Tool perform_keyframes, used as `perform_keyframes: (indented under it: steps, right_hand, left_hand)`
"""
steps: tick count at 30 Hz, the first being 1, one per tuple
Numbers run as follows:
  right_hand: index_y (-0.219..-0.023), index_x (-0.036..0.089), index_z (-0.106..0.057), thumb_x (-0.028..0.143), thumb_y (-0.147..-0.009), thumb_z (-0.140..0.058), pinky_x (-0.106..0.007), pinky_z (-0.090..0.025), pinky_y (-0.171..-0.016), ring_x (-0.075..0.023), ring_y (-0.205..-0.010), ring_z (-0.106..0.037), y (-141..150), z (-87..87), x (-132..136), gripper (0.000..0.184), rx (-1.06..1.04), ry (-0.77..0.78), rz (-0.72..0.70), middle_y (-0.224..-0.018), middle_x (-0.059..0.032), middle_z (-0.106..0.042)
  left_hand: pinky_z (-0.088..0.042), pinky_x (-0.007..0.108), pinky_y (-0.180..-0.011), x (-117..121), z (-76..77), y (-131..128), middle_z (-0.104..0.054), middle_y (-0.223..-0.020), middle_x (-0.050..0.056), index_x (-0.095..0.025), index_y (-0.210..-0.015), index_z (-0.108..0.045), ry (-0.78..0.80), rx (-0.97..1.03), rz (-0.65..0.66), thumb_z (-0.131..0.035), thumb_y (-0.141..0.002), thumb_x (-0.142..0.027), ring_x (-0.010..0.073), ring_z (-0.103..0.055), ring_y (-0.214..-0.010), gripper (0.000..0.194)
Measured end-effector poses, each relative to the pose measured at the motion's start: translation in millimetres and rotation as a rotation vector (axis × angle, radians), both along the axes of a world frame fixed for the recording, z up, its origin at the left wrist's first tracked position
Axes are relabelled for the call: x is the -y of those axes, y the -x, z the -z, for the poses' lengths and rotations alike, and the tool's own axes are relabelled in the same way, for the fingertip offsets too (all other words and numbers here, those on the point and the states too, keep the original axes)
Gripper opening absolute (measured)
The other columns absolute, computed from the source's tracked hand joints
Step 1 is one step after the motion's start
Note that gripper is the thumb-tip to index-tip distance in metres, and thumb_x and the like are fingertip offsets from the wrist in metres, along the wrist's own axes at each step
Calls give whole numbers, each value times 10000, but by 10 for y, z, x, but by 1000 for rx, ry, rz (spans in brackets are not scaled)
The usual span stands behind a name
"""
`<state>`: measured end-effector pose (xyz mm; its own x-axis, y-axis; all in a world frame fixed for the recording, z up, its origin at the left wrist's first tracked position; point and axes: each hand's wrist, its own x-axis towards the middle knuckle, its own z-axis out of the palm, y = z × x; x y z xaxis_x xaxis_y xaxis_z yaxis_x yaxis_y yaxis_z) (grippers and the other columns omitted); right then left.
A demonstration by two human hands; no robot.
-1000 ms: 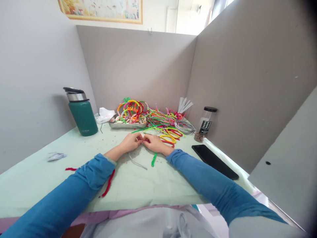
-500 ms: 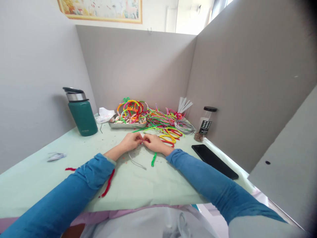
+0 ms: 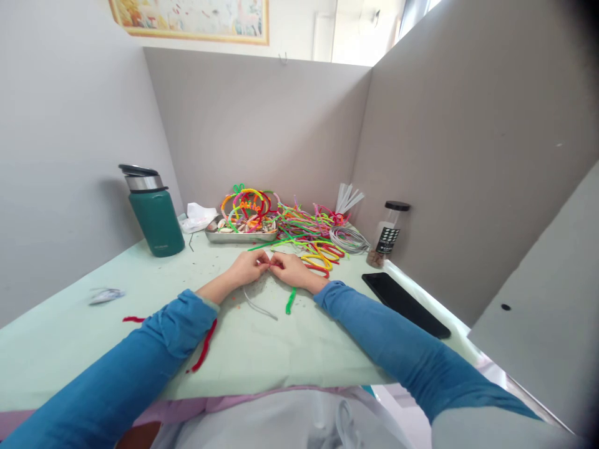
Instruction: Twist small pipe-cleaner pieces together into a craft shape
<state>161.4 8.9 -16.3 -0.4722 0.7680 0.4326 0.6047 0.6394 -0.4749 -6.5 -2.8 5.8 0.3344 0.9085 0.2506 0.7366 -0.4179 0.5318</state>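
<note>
So the thing being worked on is a tiny red piece (image 3: 270, 266), right where the two hands meet, out over the middle of the bench (image 3: 299, 362). It's too small to make out properly. The left hand (image 3: 247, 267) has its fingers pinched closed on it, and the right hand (image 3: 292, 270) is pinching it from the other side, fingertips pretty much touching.

Just below the hands there's a thin grey wire (image 3: 261, 308) and a short green pipe cleaner (image 3: 291, 301). Some red pipe cleaner (image 3: 203, 352) sticks out from under the left forearm; can't tell if the bit on the other side is the same piece.

Behind the hands sits a metal tray (image 3: 241, 237) loaded with pipe-cleaner loops, beside a messy multicoloured pipe cleaner pile (image 3: 304, 221) and a grey wire coil (image 3: 349, 240). Farther out: black phone (image 3: 405, 304) and lidded jar (image 3: 386, 237) on the right, green bottle (image 3: 158, 221) on the left.
</note>
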Motion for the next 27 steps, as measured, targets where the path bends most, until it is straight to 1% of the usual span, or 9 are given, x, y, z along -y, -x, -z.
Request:
perform_keyframes:
  steps: [8,12,14,21,27]
  right_hand:
    - [-744,168,-561,236,-813,-533,-221,-279,-581,-115,-621,-444,2,4,-9,101,-8,-11,-12,-668,5,-556]
    - [-740,170,-560,240,-813,-533,-223,-272,-574,-115,-615,-441,4,17,-22,104,-5,-13,-2,-665,8,-550]
    - [-741,170,-564,238,-814,-536,-222,-275,-576,-115,-619,-444,4,21,-26,103,-10,-17,-8,-668,7,-554]
    - [-757,172,-573,233,-816,-537,-229,-299,-601,-125,-642,-465,3,-2,-5,92,10,8,3,-695,0,-573]
    - [-740,172,-558,234,-817,-542,-225,-285,-587,-121,-627,-454,2,7,-12,100,5,-2,-2,-676,5,-558]
  left_hand:
    - [-412,224,-510,12,-14,-5,-661,-654,-3,-161,-829,-609,2,-11,-6,-509,-742,-302,112,-557,-459,193]
    - [-406,224,-521,7,-8,-1,-592,-501,-34,-171,-834,-615,-12,-31,-15,-505,-754,-286,127,-553,-459,178]
    - [-404,226,-529,4,-7,1,-575,-467,-40,-174,-837,-621,-23,-38,-20,-507,-759,-286,131,-548,-459,178]
    - [-398,228,-514,3,-5,3,-568,-470,-43,-171,-843,-625,-16,-28,-12,-504,-749,-275,129,-541,-455,185]
    - [-398,222,-528,0,3,0,-579,-508,-44,-175,-818,-603,-5,-11,-6,-504,-747,-251,122,-549,-457,143]
